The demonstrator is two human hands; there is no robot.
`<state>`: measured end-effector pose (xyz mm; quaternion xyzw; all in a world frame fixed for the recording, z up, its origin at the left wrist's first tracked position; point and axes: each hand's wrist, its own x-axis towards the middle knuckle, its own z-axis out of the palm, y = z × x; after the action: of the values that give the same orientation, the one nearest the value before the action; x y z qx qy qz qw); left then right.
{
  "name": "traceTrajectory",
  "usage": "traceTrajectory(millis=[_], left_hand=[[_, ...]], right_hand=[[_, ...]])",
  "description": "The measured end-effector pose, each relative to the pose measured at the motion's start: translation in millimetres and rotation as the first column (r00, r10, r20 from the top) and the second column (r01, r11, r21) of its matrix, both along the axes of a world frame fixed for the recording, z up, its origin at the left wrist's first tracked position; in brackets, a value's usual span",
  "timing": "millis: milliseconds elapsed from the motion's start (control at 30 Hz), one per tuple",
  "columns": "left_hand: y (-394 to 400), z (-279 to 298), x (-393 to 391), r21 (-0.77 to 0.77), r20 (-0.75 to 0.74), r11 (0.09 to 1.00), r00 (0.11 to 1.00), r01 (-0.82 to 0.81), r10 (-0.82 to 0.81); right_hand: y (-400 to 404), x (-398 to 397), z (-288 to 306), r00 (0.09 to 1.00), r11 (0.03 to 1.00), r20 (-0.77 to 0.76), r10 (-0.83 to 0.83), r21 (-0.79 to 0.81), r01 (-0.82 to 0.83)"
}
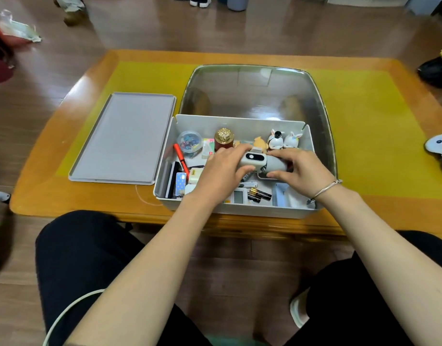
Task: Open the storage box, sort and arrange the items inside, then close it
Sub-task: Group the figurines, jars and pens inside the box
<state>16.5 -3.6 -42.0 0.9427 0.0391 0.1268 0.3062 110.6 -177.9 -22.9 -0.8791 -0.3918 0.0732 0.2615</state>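
White device (261, 162): middle visible, both ends covered by left hand (221, 174) and right hand (301, 171); type unclear. Hands also hide the storage box (237, 209) contents under them. Labels on small items at box's left end too small to read. Game controller (441, 151) cut off by right edge. Shoes (200, 1) cropped by top edge. Clutter top-left blurred, unidentifiable.

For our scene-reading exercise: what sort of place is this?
Probably a home living room: a low orange wooden table on glossy wood-plank flooring, black-and-white sneakers left on the floor, and a white game controller.
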Motion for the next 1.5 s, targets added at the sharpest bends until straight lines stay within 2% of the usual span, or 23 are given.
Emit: traceTrajectory(millis=[133,200,267,333,400,500,633,767,933,1100,1200,1300,1500], left_hand=[[-10.8,2.2,6.9,-0.074,0.078,0.996,0.996,0.051,-0.045],[-17.0,0.2,13.6,-0.083,0.058,0.997,0.998,-0.008,0.013],[-20.2,-2.9,19.0,-0.016,-0.037,0.991,0.991,-0.129,0.129],[-20.0,-10.3,21.0,0.116,-0.118,0.984,0.982,-0.134,0.148],[-18.5,-16.3,20.5,0.212,-0.168,0.976,0.982,-0.047,0.084],[-14.2,-20.2,21.4,0.246,-0.270,0.968,0.963,0.049,0.020],[-9.1,-23.0,25.2,0.282,-0.314,0.959,0.948,0.039,0.054],[12.0,-15.1,31.9,0.266,-0.256,0.959,0.952,-0.100,0.170],[35.2,-8.4,26.1,0.154,-0.389,0.986,0.921,0.060,0.005],[38.5,-9.5,18.5,0.057,-0.427,0.993,0.901,0.108,-0.073],[51.3,-6.7,10.7,0.065,-0.433,0.991,0.898,0.117,-0.077],[65.2,-7.1,1.9,0.092,-0.513,0.980,0.852,0.175,-0.104],[65.6,-11.3,1.3,0.169,-0.560,0.969,0.827,0.180,-0.056]], right_hand=[[-6.5,9.8,6.8,0.976,0.990,0.197,-0.089,-0.094,0.109],[-13.3,12.6,9.0,0.950,0.980,0.286,-0.122,-0.115,0.160],[-21.8,14.1,8.0,0.927,0.973,0.333,-0.176,-0.087,0.216],[-28.3,15.1,4.8,0.908,0.964,0.353,-0.225,-0.055,0.260],[-31.6,15.6,1.6,0.900,0.957,0.360,-0.246,-0.057,0.284],[-34.9,17.0,-2.3,0.894,0.952,0.363,-0.262,-0.055,0.301],[-36.0,17.2,-5.9,0.900,0.952,0.343,-0.269,-0.043,0.302],[-32.6,13.7,-11.1,0.900,0.950,0.321,-0.293,-0.011,0.313],[-24.8,11.4,-16.6,0.926,0.963,0.277,-0.256,-0.003,0.268],[-20.1,8.9,-24.2,0.933,0.958,0.222,-0.283,0.021,0.286],[-20.4,9.4,-25.2,0.934,0.958,0.219,-0.281,0.016,0.285],[-18.8,9.8,-24.9,0.929,0.960,0.251,-0.270,0.003,0.278],[-7.5,7.1,-18.4,0.930,0.968,0.273,-0.246,0.018,0.251]])
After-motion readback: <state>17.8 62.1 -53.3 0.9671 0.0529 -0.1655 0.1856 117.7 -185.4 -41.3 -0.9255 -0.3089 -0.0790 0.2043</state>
